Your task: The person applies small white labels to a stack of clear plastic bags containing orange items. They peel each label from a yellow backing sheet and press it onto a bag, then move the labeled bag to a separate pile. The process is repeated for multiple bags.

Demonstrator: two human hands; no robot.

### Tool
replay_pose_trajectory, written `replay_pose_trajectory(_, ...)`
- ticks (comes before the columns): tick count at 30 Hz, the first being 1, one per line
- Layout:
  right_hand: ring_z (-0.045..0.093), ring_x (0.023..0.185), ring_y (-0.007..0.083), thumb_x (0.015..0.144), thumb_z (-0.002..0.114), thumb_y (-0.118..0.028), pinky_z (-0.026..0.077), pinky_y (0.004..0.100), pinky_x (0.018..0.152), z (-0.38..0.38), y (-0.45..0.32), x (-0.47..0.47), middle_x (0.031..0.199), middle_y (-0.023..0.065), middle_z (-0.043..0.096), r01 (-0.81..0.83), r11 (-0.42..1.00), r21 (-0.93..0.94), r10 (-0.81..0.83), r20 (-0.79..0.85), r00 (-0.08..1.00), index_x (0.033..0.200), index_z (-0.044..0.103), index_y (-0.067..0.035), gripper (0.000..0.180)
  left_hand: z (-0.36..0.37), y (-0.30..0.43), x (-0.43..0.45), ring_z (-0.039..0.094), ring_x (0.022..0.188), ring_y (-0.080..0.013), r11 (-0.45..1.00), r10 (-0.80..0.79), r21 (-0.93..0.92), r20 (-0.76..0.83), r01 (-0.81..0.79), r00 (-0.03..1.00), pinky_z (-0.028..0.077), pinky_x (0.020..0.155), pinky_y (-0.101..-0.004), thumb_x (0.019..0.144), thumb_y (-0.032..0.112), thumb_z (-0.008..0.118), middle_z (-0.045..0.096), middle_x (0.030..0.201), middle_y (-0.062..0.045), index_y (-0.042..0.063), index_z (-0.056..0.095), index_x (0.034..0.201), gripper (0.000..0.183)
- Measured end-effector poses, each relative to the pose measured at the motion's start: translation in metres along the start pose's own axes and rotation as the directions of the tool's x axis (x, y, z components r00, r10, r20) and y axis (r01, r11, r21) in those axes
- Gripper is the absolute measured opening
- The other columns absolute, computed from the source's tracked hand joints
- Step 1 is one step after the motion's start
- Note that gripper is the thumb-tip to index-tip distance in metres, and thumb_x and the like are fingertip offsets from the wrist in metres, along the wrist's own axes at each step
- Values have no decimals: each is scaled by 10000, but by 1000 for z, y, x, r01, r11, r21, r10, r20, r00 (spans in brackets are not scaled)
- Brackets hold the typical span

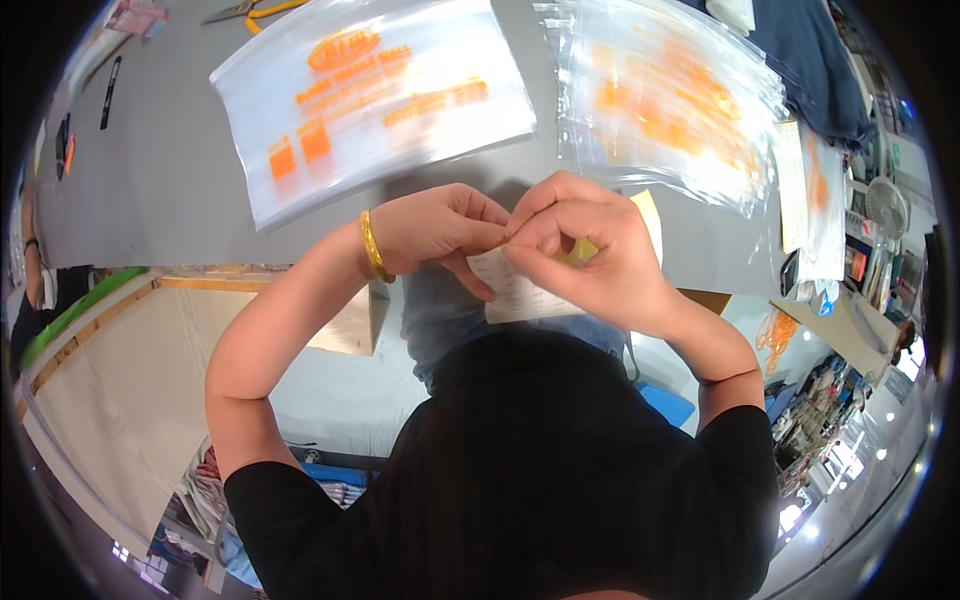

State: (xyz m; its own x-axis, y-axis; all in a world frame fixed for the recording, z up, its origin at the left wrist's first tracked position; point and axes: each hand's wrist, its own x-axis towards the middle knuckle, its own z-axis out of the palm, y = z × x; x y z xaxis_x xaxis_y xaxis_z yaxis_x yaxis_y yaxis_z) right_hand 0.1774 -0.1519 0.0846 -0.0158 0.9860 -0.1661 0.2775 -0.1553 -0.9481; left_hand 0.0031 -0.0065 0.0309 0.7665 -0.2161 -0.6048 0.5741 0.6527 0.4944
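My left hand (442,229), with a gold-coloured bangle at the wrist, meets my right hand (600,240) in front of my body, over the near edge of the grey table (172,150). Between them is a white paper sheet (529,300) bearing small writing, pinched by the fingers of both hands. A yellow paper (649,217) shows behind my right hand; whether it is joined to the white sheet I cannot tell. Beyond my left hand lies a clear plastic bag (360,150) with orange print. A stack of similar plastic bags (660,112) lies beyond my right hand.
Yellow-handled scissors (259,11) and a black marker (111,91) lie at the far left. Dark blue fabric (806,67) is at the far right, near a paper strip (791,187). A wooden-framed panel (135,375) stands low at left. Part of another person shows at the left rim.
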Motion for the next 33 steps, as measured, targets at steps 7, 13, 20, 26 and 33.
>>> replay_pose_trajectory(7, 656, 823, 243, 766, 774, 21, 542, 328, 668, 23, 25, 15, 971, 71, 656, 526, 579, -623, -632, 65, 772, 899, 688, -41, 170, -10, -1, -5, 700, 1032, -163, 956, 36, -294, 83, -10, 996, 639, 927, -470, 1035, 228, 598, 733, 1024, -63, 1, 757, 1060, 279)
replay_pose_trajectory(13, 648, 833, 138, 875, 772, -48, 517, 259, 684, -2, -4, 24, 1047, 42, 709, 245, 969, -11, -244, -156, 957, 922, 757, -59, 50, -12, 0, -5, 683, 906, -114, 960, 25, 281, -119, 10, 993, 620, 708, -365, 1035, 245, 607, 721, 938, -22, 50, 743, 962, 248)
replay_pose_trajectory(20, 647, 910, 118, 877, 802, -164, 506, 260, 814, -38, 56, 109, 991, 23, 723, -30, 999, 42, 43, -349, 936, 880, 792, -5, 160, -12, -10, 10, 554, 1277, -323, -192, 897, 976, 131, 104, 422, 453, 1085, -487, 950, 128, 661, 616, 1329, -125, 25, 624, 877, 132)
replay_pose_trajectory(26, 623, 1037, 156, 897, 792, -148, 490, 299, 911, -23, 85, 118, 1030, 27, 729, 2, 961, -276, -96, -325, 941, 900, 807, -33, 116, -28, -21, 23, 502, 1388, -341, -244, 899, 957, 162, 158, 408, 372, 1203, -518, 934, 126, 655, 577, 1403, -159, 7, 608, 868, 143)
replay_pose_trajectory(33, 595, 1060, 184, 874, 798, -138, 477, 326, 928, -28, 81, 126, 1011, 26, 736, 33, 943, -330, -131, -278, 952, 862, 794, -41, 98, -28, -17, 23, 532, 1343, -330, -214, 906, 965, 138, 152, 401, 389, 1170, -494, 937, 119, 626, 581, 1394, -174, -2, 605, 865, 142)
